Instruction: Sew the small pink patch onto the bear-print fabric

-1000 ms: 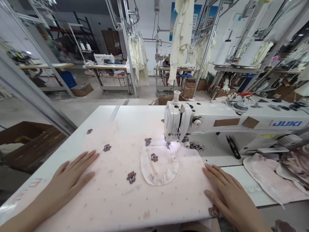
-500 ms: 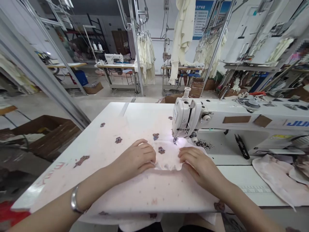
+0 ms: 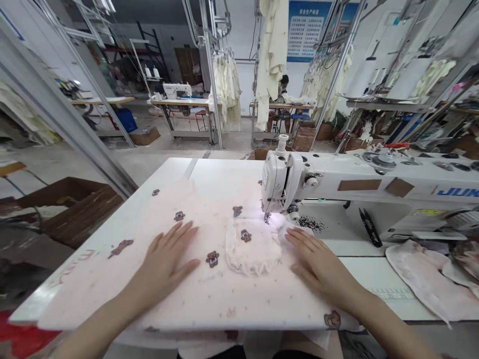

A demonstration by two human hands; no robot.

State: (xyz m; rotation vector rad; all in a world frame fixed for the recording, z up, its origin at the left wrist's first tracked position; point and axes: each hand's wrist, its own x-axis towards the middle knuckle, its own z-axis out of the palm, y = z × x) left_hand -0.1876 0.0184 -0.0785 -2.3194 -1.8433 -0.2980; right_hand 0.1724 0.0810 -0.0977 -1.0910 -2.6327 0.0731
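Pale pink fabric printed with small bears is spread across the white sewing table. A ruffle-edged pocket piece lies on it, its upper right corner by the lit needle area of the sewing machine. My left hand rests open on the fabric to the left of the pocket piece, fingers spread. To the right of the piece, my right hand lies open and flat on the cloth, fingers stretched toward the machine's needle. Neither hand grips anything.
Black thread snippers lie on the machine bed beside scattered dark bits. More pink fabric is piled at the right. A cardboard box stands left of the table. A person sits at a far machine.
Both hands have let go of the pocket piece's ruffled edge. My left hand has moved left and flattened on the fabric; my right has opened beside the piece, which now lies flat.
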